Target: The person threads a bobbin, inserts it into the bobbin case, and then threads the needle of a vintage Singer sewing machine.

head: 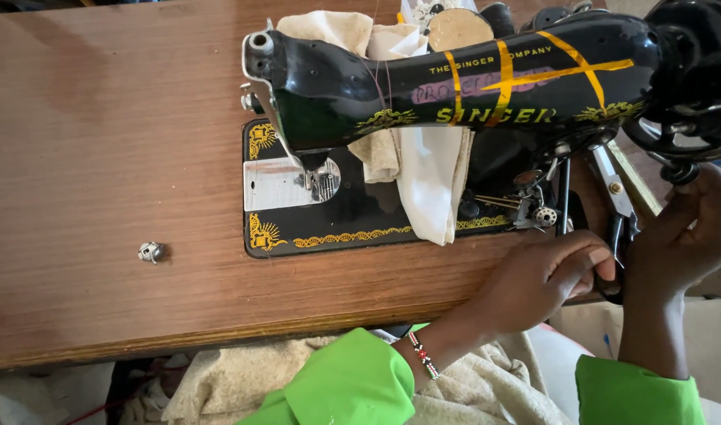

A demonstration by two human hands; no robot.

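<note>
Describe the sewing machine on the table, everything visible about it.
The sewing machine is glossy black, metal by its look, with gold ornament along its flat bed and yellow tape strips crossing its arm. It stands upright, set into the brown wooden table. A silver needle plate and presser foot sit under the head at left. Cream and white cloth drapes over the arm and bed. The right hand reaches up by the handwheel at right; the left hand rests at the bed's front edge.

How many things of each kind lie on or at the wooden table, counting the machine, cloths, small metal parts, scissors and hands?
Sewing machine: 1
Cloths draped under its arm: 2, cream and white
Small metal part on the table: 1
Scissors: 1
Hands: 2, left hand and right hand
Total: 7
</note>
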